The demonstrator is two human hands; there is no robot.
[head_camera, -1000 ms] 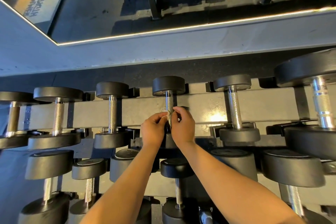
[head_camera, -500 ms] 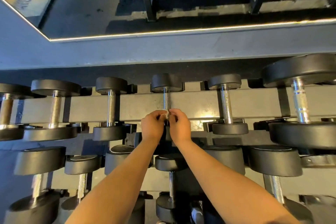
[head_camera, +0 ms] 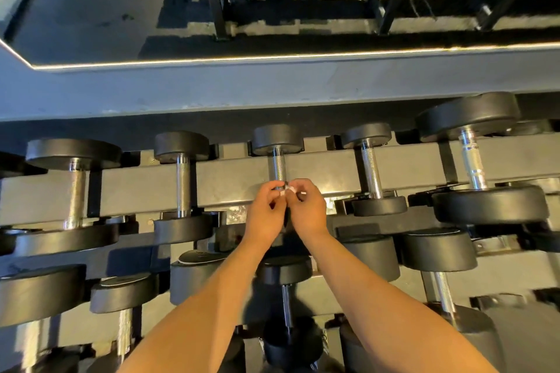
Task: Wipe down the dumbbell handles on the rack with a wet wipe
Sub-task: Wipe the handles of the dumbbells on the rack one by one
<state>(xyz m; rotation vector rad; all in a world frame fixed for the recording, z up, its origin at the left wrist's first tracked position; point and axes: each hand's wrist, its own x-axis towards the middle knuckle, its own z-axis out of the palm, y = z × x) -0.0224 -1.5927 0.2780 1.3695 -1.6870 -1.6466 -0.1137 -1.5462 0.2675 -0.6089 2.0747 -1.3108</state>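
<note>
both hands, left (head_camera: pixel 264 215) & right (head_camera: pixel 307 211), pinch a small white wipe (head_camera: pixel 287 190) on the knurled chrome handle (head_camera: pixel 278 167), round black ends.

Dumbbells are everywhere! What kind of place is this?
Most likely a gym. Rows of dumbbells sit on a rack, a big mirror hangs on the wall behind, and the left hand and right hand pinch a wipe at one handle.
</note>
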